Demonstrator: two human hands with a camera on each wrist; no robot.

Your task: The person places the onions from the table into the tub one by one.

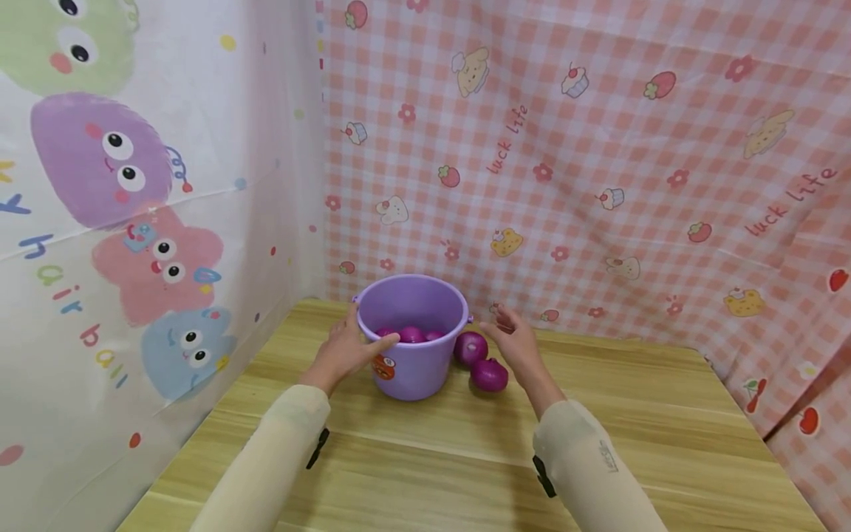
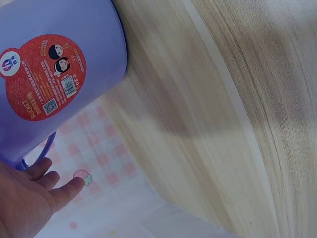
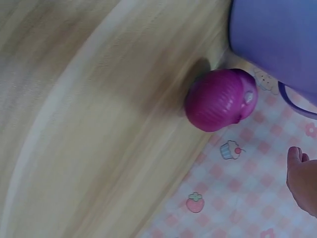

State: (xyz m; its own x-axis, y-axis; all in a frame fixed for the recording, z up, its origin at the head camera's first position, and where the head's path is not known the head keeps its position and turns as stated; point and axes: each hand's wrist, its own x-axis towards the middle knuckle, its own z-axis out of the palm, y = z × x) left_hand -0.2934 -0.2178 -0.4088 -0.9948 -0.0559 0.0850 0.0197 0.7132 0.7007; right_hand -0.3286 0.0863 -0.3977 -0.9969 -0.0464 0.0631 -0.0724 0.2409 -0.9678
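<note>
A purple bucket with a red round sticker stands upright on the table. Several red onions lie inside it. My left hand is at the bucket's left side, its thumb reaching along the front rim and its fingers by the handle. On the table right of the bucket sit two more red onions, one close to its wall and the other nearer to me. My right hand hovers to the right of them, fingers loosely bent, holding nothing.
The wooden table reaches a pink checked cloth behind the bucket. A white cloth with cartoon figures hangs along the left side. Both sleeves extend over the table's front part.
</note>
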